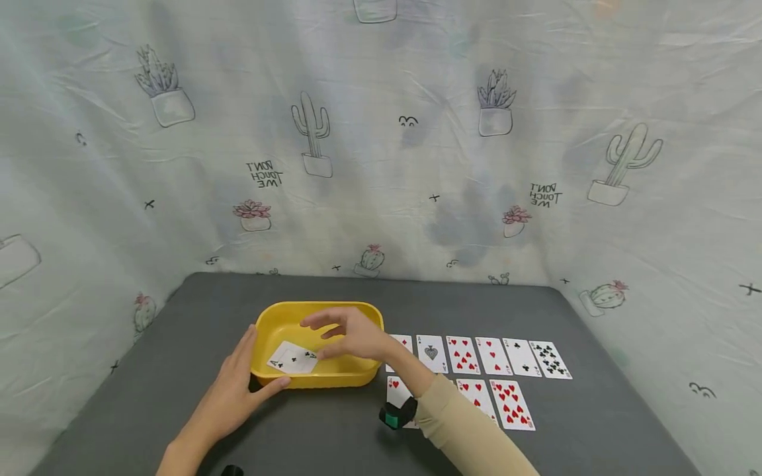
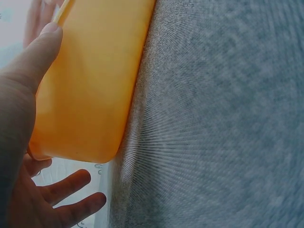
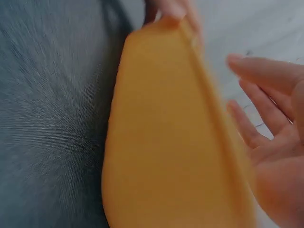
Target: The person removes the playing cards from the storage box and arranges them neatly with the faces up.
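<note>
A yellow plastic tray (image 1: 357,378) stands on the dark table, with a small pile of playing cards (image 1: 293,357) inside, an ace of clubs face up on top. My left hand (image 1: 233,390) holds the tray's near left corner. The thumb (image 2: 51,40) lies against the near wall at the rim, the fingers round the left side; two fingers stick out past the corner in the left wrist view. My right hand (image 1: 351,334) hovers over the inside of the tray, fingers loosely bent, holding nothing. In the right wrist view that hand (image 3: 275,104) appears beyond the rim, fingers apart.
Right of the tray, face-up cards lie in two rows: a far row including an ace of spades (image 1: 431,354), and a near row including a many-pip heart card (image 1: 512,405). My right forearm (image 1: 464,423) covers part of the near row. A patterned curtain (image 1: 381,165) hangs behind the table.
</note>
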Available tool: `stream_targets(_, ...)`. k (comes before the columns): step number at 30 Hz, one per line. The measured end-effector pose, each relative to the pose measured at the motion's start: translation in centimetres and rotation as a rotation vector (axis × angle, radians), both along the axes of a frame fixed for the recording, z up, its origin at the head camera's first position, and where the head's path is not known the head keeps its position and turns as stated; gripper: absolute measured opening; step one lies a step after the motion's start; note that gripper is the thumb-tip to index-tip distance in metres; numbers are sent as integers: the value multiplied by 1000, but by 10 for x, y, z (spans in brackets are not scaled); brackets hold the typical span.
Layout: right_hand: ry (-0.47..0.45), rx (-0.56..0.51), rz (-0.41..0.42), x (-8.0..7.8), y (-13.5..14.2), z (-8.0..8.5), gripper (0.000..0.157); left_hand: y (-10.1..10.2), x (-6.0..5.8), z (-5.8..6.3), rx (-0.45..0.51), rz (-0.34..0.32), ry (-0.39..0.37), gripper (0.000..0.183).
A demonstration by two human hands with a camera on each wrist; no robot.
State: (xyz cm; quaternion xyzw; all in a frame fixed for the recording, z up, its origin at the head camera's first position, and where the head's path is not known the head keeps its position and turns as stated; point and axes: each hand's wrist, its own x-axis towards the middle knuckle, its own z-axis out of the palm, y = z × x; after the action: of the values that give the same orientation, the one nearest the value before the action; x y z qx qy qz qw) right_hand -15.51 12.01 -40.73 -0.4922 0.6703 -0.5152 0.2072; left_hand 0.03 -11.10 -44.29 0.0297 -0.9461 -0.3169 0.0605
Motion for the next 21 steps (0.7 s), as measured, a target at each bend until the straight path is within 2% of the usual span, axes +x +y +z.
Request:
stream_targets(4, 40, 160, 27, -9, -19, -14, 54, 0, 0, 0, -1, 2, 7, 117)
stream_targets(7, 68, 240, 48, -12, -25, -22, 55, 0, 1, 0, -2, 3, 6, 116)
stream_targets(12, 126, 307, 88, -12, -31, -28, 52, -2, 1, -3, 3, 2, 9, 115)
stream_targets(16, 155, 350, 130, -9, -34, -27, 48, -4, 1, -3, 15, 0, 3, 115)
stream_targets(21, 124, 401, 71, -7, -35, -27, 47, -3, 1, -1, 8, -3, -8, 115)
